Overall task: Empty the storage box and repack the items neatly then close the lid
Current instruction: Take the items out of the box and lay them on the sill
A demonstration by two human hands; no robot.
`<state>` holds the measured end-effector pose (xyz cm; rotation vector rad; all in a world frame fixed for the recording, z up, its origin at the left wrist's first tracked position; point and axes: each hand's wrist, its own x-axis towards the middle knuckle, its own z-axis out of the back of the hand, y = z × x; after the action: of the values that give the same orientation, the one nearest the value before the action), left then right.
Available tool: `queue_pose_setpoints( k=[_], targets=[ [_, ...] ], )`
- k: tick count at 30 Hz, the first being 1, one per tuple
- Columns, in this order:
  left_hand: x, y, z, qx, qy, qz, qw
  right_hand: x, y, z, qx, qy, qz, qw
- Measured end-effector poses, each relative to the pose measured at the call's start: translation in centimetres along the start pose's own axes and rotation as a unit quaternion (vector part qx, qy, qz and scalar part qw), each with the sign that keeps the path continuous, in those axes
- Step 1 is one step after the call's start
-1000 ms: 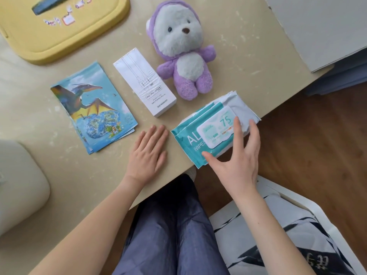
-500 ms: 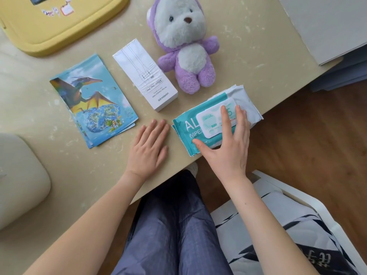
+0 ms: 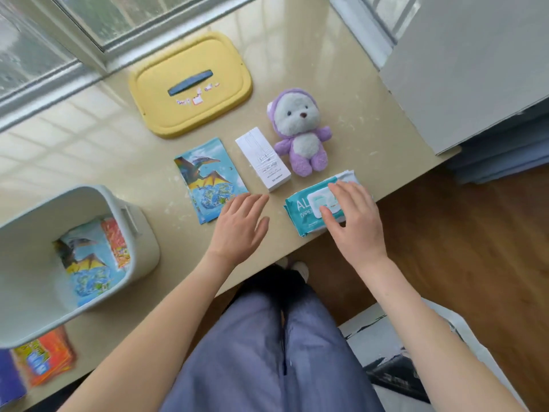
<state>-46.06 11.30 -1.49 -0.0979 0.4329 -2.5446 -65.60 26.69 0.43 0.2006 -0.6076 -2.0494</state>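
Storage box [image 3: 26, 257]: pale grey, sits open at the left edge of the frame on the desk [image 3: 118, 150], lid off.
Inside the box: a dinosaur booklet [image 3: 89, 263] lies on the bottom with an orange booklet [image 3: 116, 242] just beside it.
Lid [image 3: 219, 105]: yellow with a dark handle, lying flat at upper centre of the frame by the window, well apart from the box.
Laid-out row: mid-frame, left to right, there's a dino booklet stack [image 3: 208, 176], a white carton [image 3: 263, 163] and a purple plush bear [image 3: 300, 132], all near each other but apart.
Wipes pack [image 3: 300, 209]: teal, right at the desk's near edge, below the carton and the bear in the frame.
Left grip [image 3: 240, 227]: released, fingers straight and palm down, between the booklet stack and the wipes. Its fingertips overlap the stack's lower corner. It's a bit blurry, so can't tell if it actually rests on the desk.
Right grip [image 3: 353, 221]: also released, fingers spread flat on top of the wipes pack, thumb at the pack's near edge.
Lower left corner: more orange booklets [image 3: 44, 361] lie on the desk just below the box.
Upper right: a grey board [image 3: 475, 69] overlaps the desk's corner, with wooden floor [image 3: 475, 248] below it.
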Motion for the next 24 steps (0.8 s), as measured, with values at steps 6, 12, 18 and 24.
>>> queue_pose_setpoints(
  k=[6, 12, 18, 24],
  targets=[
    [-1.7, -3.8, 10.3, -0.002, -0.092, -0.012, 0.996, 0.1, 5.8, 8.9, -0.042, -0.014, 0.103, 0.994],
    [-6.9, -4.4, 12.9, 0.005, -0.104, 0.063, 0.993, -0.6, 9.9, 10.6, -0.061, 0.021, 0.145, 0.987],
    [-13.7, -2.1, 12.7, -0.015, -0.094, 0.179, 0.979, -0.6, 12.8, 6.8, -0.055, 0.086, 0.188, 0.977],
    [-20.1, 1.8, 14.3, -0.019, -0.132, 0.254, 0.958, -0.8, 19.0, 3.2, -0.039, 0.088, 0.240, 0.966]
  ],
)
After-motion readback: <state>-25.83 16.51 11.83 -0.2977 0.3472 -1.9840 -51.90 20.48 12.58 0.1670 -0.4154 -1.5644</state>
